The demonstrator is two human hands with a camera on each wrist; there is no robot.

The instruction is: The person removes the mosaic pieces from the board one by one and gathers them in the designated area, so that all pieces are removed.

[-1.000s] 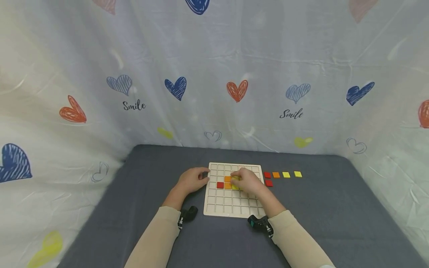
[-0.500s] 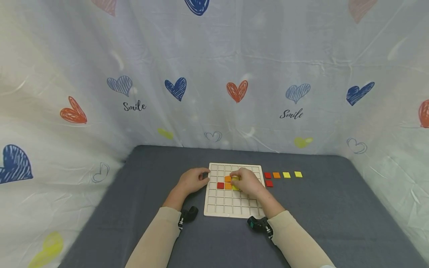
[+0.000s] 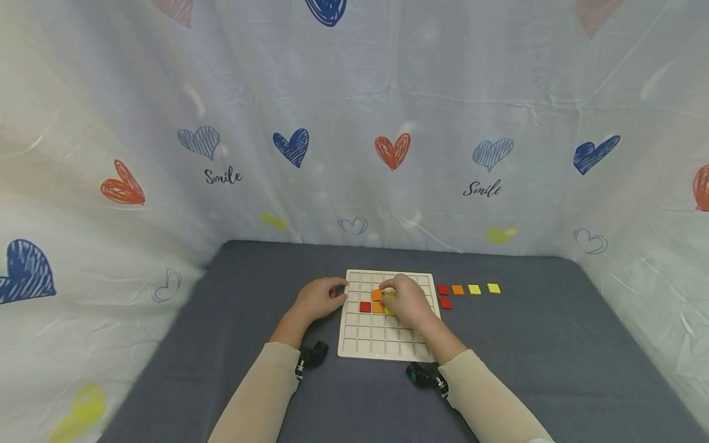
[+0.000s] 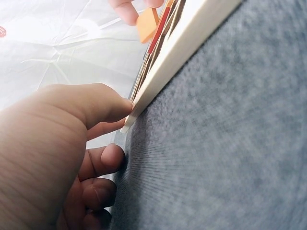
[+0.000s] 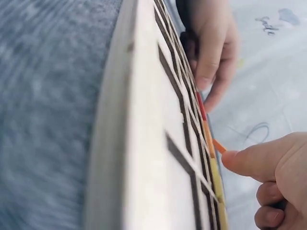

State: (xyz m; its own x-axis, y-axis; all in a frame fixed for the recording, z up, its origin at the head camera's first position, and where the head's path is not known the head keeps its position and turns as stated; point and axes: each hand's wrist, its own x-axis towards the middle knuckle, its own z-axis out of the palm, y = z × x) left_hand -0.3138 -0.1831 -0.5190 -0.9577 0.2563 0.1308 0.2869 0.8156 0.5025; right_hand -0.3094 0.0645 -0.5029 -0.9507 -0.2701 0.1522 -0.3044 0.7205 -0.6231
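orange tile (image 4: 147, 26), now raised, is pinched by right fingers (image 5: 256, 158); left fingers (image 4: 106, 103) touch board (image 3: 364, 346).

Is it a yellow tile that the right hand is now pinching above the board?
No, the right hand pinches an orange tile, seen plainly in the left wrist view.

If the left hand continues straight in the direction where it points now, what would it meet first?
The wooden grid board: the fingers of the left hand point at its left edge and appear to touch it, though exact contact is hard to judge.
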